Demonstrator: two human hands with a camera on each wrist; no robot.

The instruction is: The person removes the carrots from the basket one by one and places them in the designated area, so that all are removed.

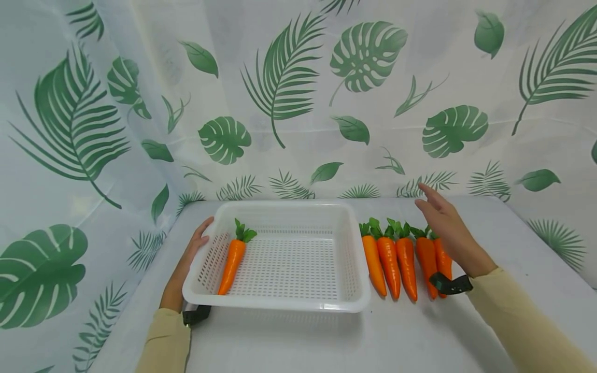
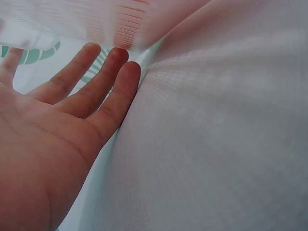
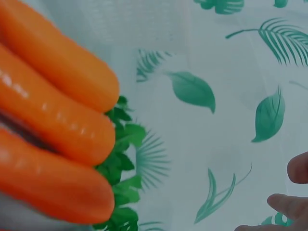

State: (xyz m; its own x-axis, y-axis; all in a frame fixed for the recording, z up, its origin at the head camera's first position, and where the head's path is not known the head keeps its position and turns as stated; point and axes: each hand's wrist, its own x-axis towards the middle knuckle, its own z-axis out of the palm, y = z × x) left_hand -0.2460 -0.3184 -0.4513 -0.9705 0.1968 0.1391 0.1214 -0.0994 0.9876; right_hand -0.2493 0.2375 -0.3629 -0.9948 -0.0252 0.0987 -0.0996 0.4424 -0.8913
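A white plastic basket [image 1: 289, 303] with slotted walls holds one orange carrot [image 1: 231, 265] with green leaves, lying along its left side. My left hand [image 1: 197, 246] is at the basket's left wall; the left wrist view shows its fingers [image 2: 103, 108] extended, the tips by the basket's slotted side [image 2: 96, 21]. To the right of the basket several carrots [image 1: 388, 264] lie in a row, leaves toward the back. My right hand [image 1: 450, 233] is raised over the rightmost carrots, holding nothing. Close up in the right wrist view are carrots [image 3: 53, 115] and part of my right hand's fingers [image 3: 291, 207].
A white table [image 1: 280, 347] bears the basket and carrots. Behind it and at the sides hangs a white curtain [image 1: 298, 155] printed with green leaves. Each wrist wears a dark strap, such as the right strap [image 1: 450, 284].
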